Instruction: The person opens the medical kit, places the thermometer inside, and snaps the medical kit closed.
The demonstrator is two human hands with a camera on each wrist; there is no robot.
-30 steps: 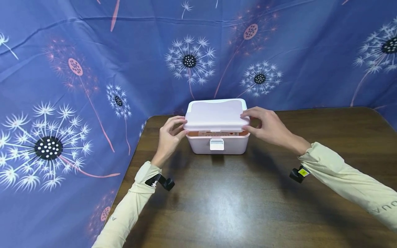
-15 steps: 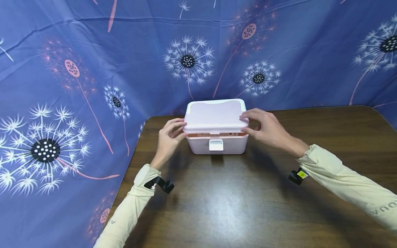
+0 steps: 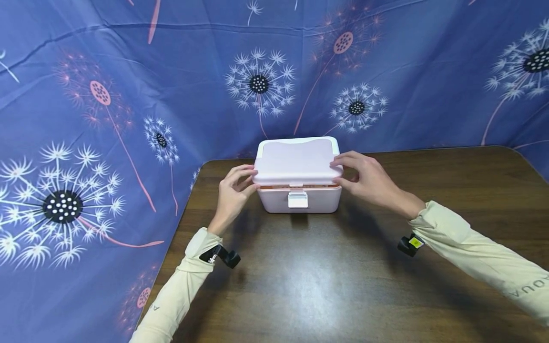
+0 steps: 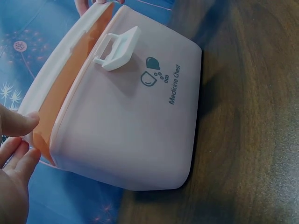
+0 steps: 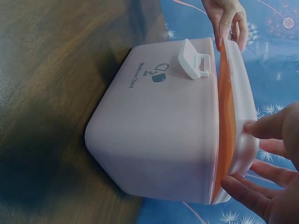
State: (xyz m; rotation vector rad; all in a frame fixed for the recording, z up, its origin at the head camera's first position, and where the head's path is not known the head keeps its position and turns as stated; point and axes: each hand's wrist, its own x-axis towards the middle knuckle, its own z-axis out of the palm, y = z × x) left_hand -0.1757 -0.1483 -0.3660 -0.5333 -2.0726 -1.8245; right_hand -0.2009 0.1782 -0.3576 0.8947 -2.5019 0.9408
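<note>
A pale pink medicine chest (image 3: 274, 202) stands at the back of the table, its lid (image 3: 296, 159) tilted a little way up at the front. Through the narrow gap an orange inner part (image 4: 77, 70) shows in the left wrist view. The white front latch (image 5: 192, 60) hangs unfastened, sticking outward. My left hand (image 3: 232, 193) holds the lid's left front corner, thumb at the front and fingers along the side. At the right corner, my right hand (image 3: 364, 177) grips the lid between thumb and fingers. Contents of the chest are mostly hidden.
The brown wooden table (image 3: 309, 271) extends in front of the chest and to its right. A blue dandelion-print cloth (image 3: 193, 71) hangs close behind the chest and along the table's left edge.
The lid's front edge has come down slightly, and the gap above the chest's rim is narrower. Both hands have kept their hold and lowered with it.
</note>
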